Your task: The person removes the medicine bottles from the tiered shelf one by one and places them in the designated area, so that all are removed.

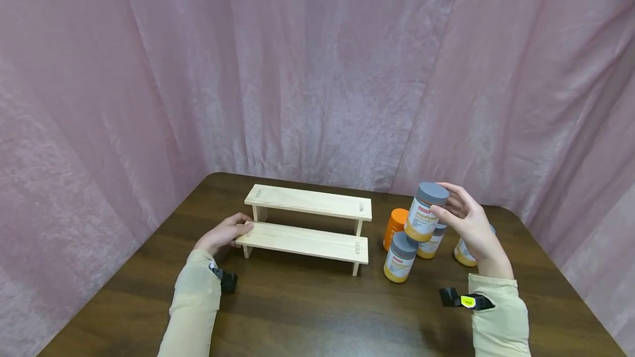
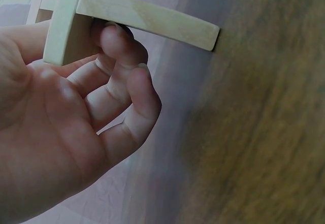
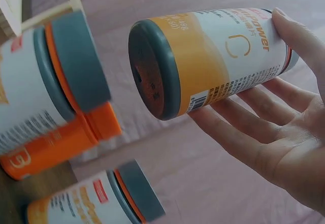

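Note:
A two-tier light wooden shelf stands on the dark table. My left hand grips the left end of its lower board, thumb on top; in the left wrist view the fingers curl under the board beside a shelf leg. My right hand holds a grey-lidded supplement bottle above the other bottles, thumb on one side and fingers on the other. In the right wrist view this bottle shows its dark base and a white and yellow label.
Below the held bottle stand an orange bottle, a grey-lidded bottle in front and another behind. One more bottle is partly hidden by the right wrist. Pink curtains hang behind the table.

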Action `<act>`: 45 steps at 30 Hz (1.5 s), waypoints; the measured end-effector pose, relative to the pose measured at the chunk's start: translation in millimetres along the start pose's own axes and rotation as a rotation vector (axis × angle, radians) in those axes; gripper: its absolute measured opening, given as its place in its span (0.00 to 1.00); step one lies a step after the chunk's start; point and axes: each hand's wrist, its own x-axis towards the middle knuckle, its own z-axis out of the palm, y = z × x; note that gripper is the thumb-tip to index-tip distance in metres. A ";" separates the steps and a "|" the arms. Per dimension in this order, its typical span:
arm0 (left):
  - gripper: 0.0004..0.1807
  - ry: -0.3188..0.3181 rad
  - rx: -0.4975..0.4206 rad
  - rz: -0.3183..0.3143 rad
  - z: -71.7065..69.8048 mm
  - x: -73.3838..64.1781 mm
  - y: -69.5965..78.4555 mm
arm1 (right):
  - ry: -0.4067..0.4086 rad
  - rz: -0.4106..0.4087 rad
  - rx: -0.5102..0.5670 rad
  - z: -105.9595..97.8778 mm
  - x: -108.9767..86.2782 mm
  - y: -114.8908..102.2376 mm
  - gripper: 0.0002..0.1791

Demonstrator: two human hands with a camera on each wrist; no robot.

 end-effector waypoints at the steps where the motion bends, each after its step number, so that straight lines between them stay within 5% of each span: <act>1: 0.21 0.000 0.003 0.005 -0.3 0.1 0.3 | 0.006 -0.007 0.016 -2.8 -0.7 0.4 0.26; 5: 0.21 0.004 0.002 0.003 -1.1 0.4 0.4 | 0.028 -0.019 0.091 -12.9 -3.9 3.9 0.25; 17: 0.21 -0.002 -0.004 -0.007 -0.7 0.9 -2.7 | 0.003 0.033 0.081 -33.7 -13.3 17.1 0.23; 33: 0.22 -0.005 0.008 -0.010 -2.5 -2.2 -5.9 | -0.209 -0.038 0.069 -45.9 -20.4 45.7 0.28; 40: 0.22 -0.018 -0.004 -0.013 -1.0 -0.3 -10.6 | -0.324 0.010 0.013 -50.6 -25.4 57.2 0.27; 45: 0.22 -0.020 0.007 -0.012 -2.3 0.1 -10.6 | -0.335 0.058 -0.054 -51.6 -26.3 65.0 0.25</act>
